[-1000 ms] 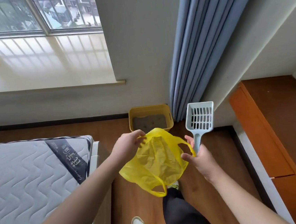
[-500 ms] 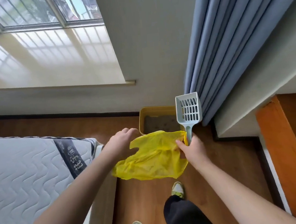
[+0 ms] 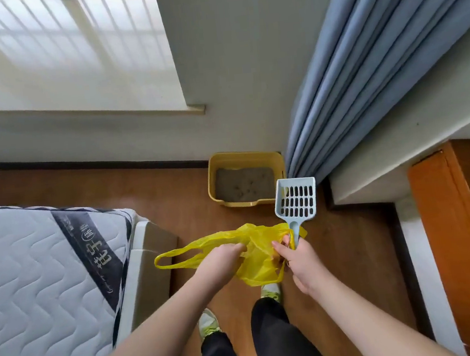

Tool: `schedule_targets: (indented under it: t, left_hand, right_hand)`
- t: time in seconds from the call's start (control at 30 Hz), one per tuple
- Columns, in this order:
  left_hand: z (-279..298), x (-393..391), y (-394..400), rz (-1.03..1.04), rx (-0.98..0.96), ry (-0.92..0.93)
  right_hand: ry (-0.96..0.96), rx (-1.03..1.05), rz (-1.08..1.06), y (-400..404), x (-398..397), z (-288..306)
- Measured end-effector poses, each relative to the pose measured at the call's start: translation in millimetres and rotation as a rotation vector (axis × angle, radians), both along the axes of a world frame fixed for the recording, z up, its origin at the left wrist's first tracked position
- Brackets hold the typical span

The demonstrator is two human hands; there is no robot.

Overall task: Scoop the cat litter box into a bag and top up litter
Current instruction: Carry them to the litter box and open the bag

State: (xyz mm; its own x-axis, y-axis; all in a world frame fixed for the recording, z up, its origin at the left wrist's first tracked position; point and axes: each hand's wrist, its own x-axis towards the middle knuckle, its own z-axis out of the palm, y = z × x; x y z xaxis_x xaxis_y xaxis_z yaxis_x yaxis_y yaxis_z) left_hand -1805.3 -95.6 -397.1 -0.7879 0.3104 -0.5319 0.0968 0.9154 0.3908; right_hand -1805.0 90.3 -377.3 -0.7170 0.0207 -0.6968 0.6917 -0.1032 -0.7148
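Note:
A yellow litter box (image 3: pixel 244 157) sits on the wooden floor against the wall, holding grey litter with a few dark clumps. In front of me both hands hold a thin yellow plastic bag (image 3: pixel 257 257). My left hand (image 3: pixel 222 262) grips the bag's middle, and one handle loop sticks out to the left. My right hand (image 3: pixel 300 259) holds the bag's other side together with the handle of a pale blue slotted litter scoop (image 3: pixel 295 199), which points up toward the box.
A quilted mattress (image 3: pixel 37 283) on a bed frame fills the left side. Blue curtains (image 3: pixel 362 79) hang right of the box. An orange wooden cabinet (image 3: pixel 462 227) stands at the right. My feet and dark trousers are below on the floor.
I have stepped closer to the litter box. The bag has stretched out sideways between my hands, with a handle loop now trailing left. The scoop stays upright in my right hand.

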Motion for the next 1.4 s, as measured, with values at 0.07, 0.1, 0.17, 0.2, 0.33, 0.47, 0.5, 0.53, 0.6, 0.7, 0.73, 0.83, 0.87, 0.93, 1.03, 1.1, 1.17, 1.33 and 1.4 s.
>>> schedule_targets:
  t: [0.07, 0.1, 0.17, 0.2, 0.33, 0.47, 0.5, 0.53, 0.6, 0.7, 0.73, 0.83, 0.87, 0.93, 1.03, 1.1, 1.17, 1.33, 1.4]
  left_hand:
    - [-17.0, 0.2, -6.8, -0.038, -0.011, -0.014]
    - [-25.1, 1.9, -11.7, -0.062, -0.039, -0.028]
    - [-40.0, 8.6, -25.6, -0.133, -0.144, -0.019]
    - [-46.8, 13.1, -34.1, -0.172, -0.192, -0.004]
    - [-67.0, 19.2, -66.8, -0.263, -0.217, 0.032]
    - [-100.5, 3.8, -75.4, -0.353, -0.193, 0.019]
    - [-113.2, -2.5, -74.7, -0.362, -0.196, 0.013]
    - [-128.2, -9.7, -73.2, -0.374, -0.208, 0.011]
    - [-162.9, -25.6, -68.8, -0.405, -0.228, -0.005]
    - [-223.1, -55.0, -61.3, -0.403, -0.242, -0.027]
    - [-243.8, -65.7, -59.2, -0.410, -0.255, -0.021]
    - [-304.9, -95.2, -52.2, -0.450, -0.299, -0.016]
    - [-324.9, -105.7, -50.2, -0.464, -0.317, -0.005]
    - [-362.3, -123.1, -47.4, -0.471, -0.336, 0.021]
    - [-414.2, -139.8, -45.6, -0.469, -0.364, 0.011]
    - [-446.0, -149.3, -44.2, -0.471, -0.367, -0.018]
    - [-476.3, -159.2, -41.9, -0.473, -0.361, -0.019]
    - [-552.7, -182.4, -35.3, -0.476, -0.335, -0.060]
    - [-577.5, -191.5, -32.3, -0.517, -0.343, -0.073]
  right_hand:
    - [-0.049, -0.029, -0.064, -3.7, 7.7, -12.5]
    - [-0.061, -0.035, -0.083, -5.7, 11.2, -19.4]
    - [-0.061, -0.012, -0.131, -9.0, 19.1, -32.9]
    - [-0.059, 0.021, -0.165, -9.7, 22.7, -39.3]
    - [-0.056, 0.212, -0.304, -8.8, 21.7, -59.6]
    - [-0.047, 0.447, -0.306, 4.1, 0.5, -101.4]
    - [-0.048, 0.481, -0.286, 8.0, -6.5, -116.2]
    - [-0.053, 0.507, -0.261, 11.9, -14.3, -132.7]
    - [-0.082, 0.562, -0.211, 17.8, -32.2, -172.5]
    - [-0.090, 0.593, -0.114, 24.7, -65.6, -237.5]
    - [-0.083, 0.613, -0.077, 26.6, -77.9, -258.9]
    - [-0.053, 0.698, 0.081, 33.2, -110.4, -316.2]
    - [-0.037, 0.721, 0.140, 35.8, -121.2, -331.0]
    - [-0.005, 0.764, 0.230, 43.2, -138.9, -358.9]
    - [0.017, 0.778, 0.342, 53.1, -154.0, -395.9]
    - [0.014, 0.684, 0.450, 55.2, -160.1, -412.5]
    - [0.031, 0.680, 0.599, 56.1, -172.7, -423.2]
    - [0.408, 0.826, 0.554, 48.2, -206.7, -440.7]
    - [0.519, 0.692, 0.495, 29.1, -212.1, -458.3]
